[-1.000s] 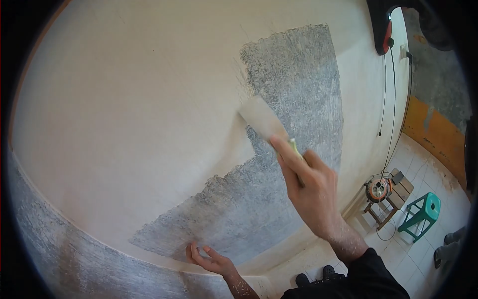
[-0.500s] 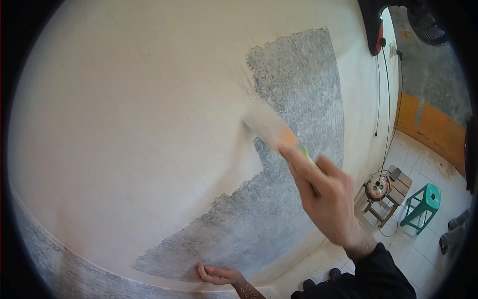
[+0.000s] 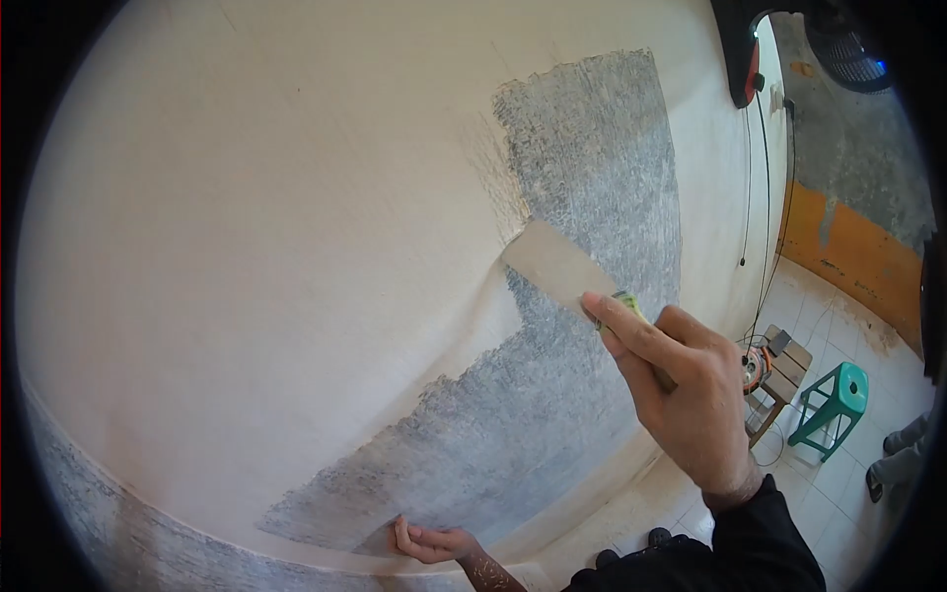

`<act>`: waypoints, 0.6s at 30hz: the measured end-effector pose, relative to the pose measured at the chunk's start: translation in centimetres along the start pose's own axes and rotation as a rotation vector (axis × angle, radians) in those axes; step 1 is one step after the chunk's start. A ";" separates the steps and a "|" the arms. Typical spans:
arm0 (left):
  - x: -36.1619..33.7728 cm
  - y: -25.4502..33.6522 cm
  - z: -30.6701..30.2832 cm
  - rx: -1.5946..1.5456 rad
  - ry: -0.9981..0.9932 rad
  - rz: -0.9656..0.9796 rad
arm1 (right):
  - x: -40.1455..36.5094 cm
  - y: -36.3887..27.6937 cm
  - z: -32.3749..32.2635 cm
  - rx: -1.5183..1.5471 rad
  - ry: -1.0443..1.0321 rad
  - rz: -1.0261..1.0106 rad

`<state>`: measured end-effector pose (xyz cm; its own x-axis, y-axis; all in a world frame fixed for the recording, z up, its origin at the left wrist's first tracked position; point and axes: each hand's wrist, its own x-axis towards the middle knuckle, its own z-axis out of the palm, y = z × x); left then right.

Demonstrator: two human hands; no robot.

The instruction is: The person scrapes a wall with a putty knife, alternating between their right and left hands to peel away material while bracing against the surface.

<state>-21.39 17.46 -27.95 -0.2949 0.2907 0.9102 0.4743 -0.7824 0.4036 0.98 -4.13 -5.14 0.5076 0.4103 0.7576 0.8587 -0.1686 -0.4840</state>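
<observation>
A wide, flat scraper (image 3: 560, 261) is gripped in my right hand (image 3: 681, 380), its handle mostly covered by the fingers. The blade's far edge meets the pale wall coating (image 3: 296, 247) at the border of a rough grey patch (image 3: 602, 148). Low in the view, my left hand (image 3: 432, 542) rests by the bottom part of the grey patch with its fingers curled. Whether it holds anything cannot be made out; a darker shape lies beside its fingertips.
At the right are a cable reel (image 3: 756, 367) on a wooden stool (image 3: 787, 367), a green plastic stool (image 3: 840, 403) and hanging cables (image 3: 765, 217). A person's legs (image 3: 900, 456) show at the right edge. A fan (image 3: 850, 54) is at the top right.
My right hand and the scraper have moved right and slightly down, and the blade looks sharper. My left hand has barely moved.
</observation>
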 end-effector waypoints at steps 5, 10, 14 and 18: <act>0.0 0.2 0.3 -0.033 0.014 -0.022 | -0.5 0.8 2.3 0.024 0.070 -0.001; 0.0 0.5 -0.3 -0.034 -0.028 -0.066 | -1.3 1.6 1.4 0.010 -0.044 0.033; 0.1 0.8 -0.6 -0.046 -0.014 -0.105 | 0.7 0.7 1.8 0.053 -0.024 0.010; -0.1 0.6 -0.5 -0.055 -0.016 -0.098 | -0.4 2.1 1.6 0.100 -0.029 0.039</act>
<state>-21.53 16.64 -27.80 -0.3239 0.3758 0.8683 0.3972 -0.7789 0.4853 2.49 -3.21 -7.19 0.5369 0.4316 0.7249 0.8263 -0.0954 -0.5552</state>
